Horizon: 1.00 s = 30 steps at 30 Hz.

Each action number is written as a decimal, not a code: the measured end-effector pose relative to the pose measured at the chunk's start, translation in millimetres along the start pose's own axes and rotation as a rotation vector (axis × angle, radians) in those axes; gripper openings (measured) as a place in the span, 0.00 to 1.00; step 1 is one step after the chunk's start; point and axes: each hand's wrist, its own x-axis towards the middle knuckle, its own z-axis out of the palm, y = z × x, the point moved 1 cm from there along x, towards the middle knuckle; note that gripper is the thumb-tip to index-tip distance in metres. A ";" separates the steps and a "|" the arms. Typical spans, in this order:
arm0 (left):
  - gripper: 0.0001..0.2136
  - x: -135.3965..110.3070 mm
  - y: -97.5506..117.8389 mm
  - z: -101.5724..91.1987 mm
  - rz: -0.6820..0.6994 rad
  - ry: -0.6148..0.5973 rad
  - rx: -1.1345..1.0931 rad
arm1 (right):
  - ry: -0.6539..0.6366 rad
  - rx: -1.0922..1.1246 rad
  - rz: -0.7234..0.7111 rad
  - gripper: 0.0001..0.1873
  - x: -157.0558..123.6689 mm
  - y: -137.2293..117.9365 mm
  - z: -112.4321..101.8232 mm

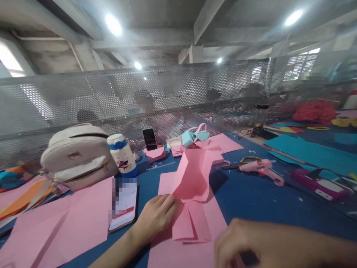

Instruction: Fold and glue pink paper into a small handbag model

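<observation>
"Where's the folded paper [192, 175]?"

"I have it mid-view, lying on a pink sheet [167, 257], its far part raised."

"And the left hand [160, 215]?"

"At eight o'clock from the paper, fingers bent against its edge. The tips are hidden from me, so I can't tell whether it pinches or only presses."

"The right hand [237, 240]?"

"Between four and five, apart from the folded paper, fingers loosely curled. It's blurred; I can't tell whether it holds anything."

"What's around?"

"I see a glue gun [258, 167] between two and three, a bottle [122, 153] near ten, a phone [124, 206] between eight and nine."
</observation>
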 end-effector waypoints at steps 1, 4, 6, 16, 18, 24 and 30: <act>0.11 -1.8 1.2 0.2 0.001 -0.015 -0.008 | 0.075 -0.091 -0.033 0.15 1.7 3.7 -3.8; 0.12 -3.9 5.6 -0.7 0.003 -0.088 -0.034 | 0.299 -0.356 -0.121 0.22 11.8 25.2 -8.0; 0.11 -3.9 8.6 -1.6 -0.017 -0.140 -0.052 | 0.367 -0.479 -0.141 0.25 19.7 41.4 -6.7; 0.18 -17.1 28.0 -5.6 -0.212 -0.362 -0.217 | 0.350 -0.759 -0.187 0.22 52.8 74.3 0.3; 0.18 -16.5 30.7 -7.9 -0.226 -0.355 -0.227 | 0.353 -0.773 -0.201 0.21 55.5 77.6 1.5; 0.21 -12.0 30.5 -6.9 -0.233 -0.414 -0.203 | 0.294 -0.872 -0.171 0.22 58.3 86.4 2.9; 0.24 -17.0 29.4 2.4 -0.201 -0.401 -0.149 | 0.263 -0.924 -0.177 0.26 63.8 94.1 1.9</act>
